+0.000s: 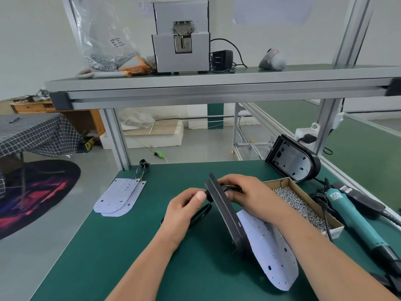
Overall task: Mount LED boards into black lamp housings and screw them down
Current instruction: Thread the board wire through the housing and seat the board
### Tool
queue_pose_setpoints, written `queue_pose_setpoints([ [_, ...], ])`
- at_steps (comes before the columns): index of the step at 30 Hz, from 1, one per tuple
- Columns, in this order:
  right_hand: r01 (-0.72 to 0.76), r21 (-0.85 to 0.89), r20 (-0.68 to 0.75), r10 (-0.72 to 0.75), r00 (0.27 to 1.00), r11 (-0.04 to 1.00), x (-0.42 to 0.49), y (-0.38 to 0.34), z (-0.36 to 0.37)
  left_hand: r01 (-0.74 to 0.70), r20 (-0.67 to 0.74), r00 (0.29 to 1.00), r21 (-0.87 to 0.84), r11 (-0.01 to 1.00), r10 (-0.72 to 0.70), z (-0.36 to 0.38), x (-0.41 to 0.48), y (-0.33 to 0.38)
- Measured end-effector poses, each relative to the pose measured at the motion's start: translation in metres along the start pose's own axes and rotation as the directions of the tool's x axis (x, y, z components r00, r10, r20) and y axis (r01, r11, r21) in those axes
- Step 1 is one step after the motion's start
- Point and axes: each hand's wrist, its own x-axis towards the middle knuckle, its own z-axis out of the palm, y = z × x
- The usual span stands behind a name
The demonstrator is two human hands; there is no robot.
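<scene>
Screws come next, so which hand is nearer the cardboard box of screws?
Right. The right hand holds the black lamp housing just left of the box of screws; the left hand grips the housing's other side, farther away.

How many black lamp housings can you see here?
2. One housing, on edge, held by the left hand and right hand; another housing leaning far right, behind the screw box. Others may be off-frame.
</scene>
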Motion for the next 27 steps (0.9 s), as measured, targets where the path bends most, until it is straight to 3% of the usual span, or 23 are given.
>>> queue_pose_setpoints([
  [6,-0.049,0.144,-0.069,0.059,0.996,0.988,0.002,0.003,-0.001,0.069,0.077,0.995,-0.049,0.996,-0.065,-0.004,0.0,-0.006],
  [12,-0.014,0.237,-0.028,0.022,0.999,0.971,-0.001,-0.001,0.003,0.134,0.161,0.98,-0.105,0.985,-0.116,-0.007,-0.001,-0.007],
  [18,-0.047,0.155,-0.153,0.071,0.986,0.987,0.002,0.0,0.004,0.142,0.207,0.971,-0.105,0.984,-0.118,-0.011,0.0,-0.004],
  [27,-0.001,0.009,-0.14,0.002,0.99,1.0,0.004,-0.012,0.016,0.159,0.213,0.97,-0.165,0.973,-0.122,-0.011,0.0,-0.007],
])
